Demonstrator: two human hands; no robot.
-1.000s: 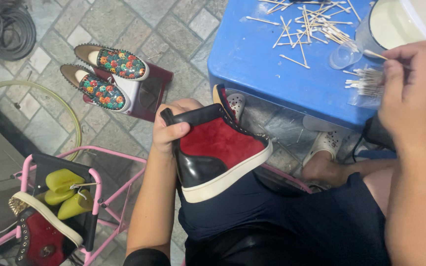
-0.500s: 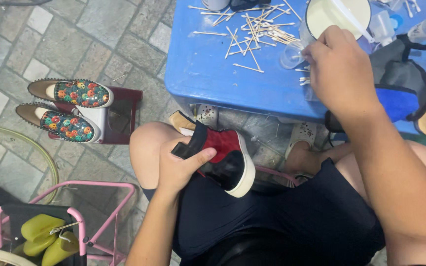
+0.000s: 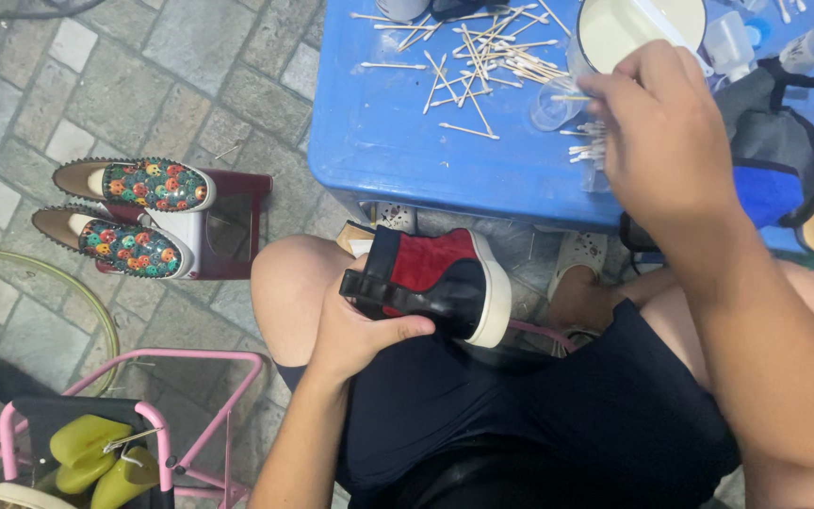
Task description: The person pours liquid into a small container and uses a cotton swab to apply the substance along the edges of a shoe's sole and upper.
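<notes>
My left hand (image 3: 355,330) grips a red and black high-top sneaker (image 3: 445,278) with a white sole, resting it on my lap against my left thigh. My right hand (image 3: 666,141) reaches over the blue table (image 3: 398,141), fingers pinched on a cotton swab (image 3: 565,97) above a small bundle of swabs (image 3: 586,151). More swabs (image 3: 482,57) lie scattered across the tabletop. A small clear cup (image 3: 550,106) stands just left of my right fingers.
A white bowl (image 3: 628,24) and a dark bag (image 3: 774,141) sit on the table. Two colourful patterned loafers (image 3: 148,184) rest on a maroon stool (image 3: 233,226) at the left. A pink rack (image 3: 190,358) holds yellow shoe trees (image 3: 96,452).
The sneaker has come down from in front of me onto my lap and turned on its side. My right hand stayed at the swabs, shifting slightly left over them.
</notes>
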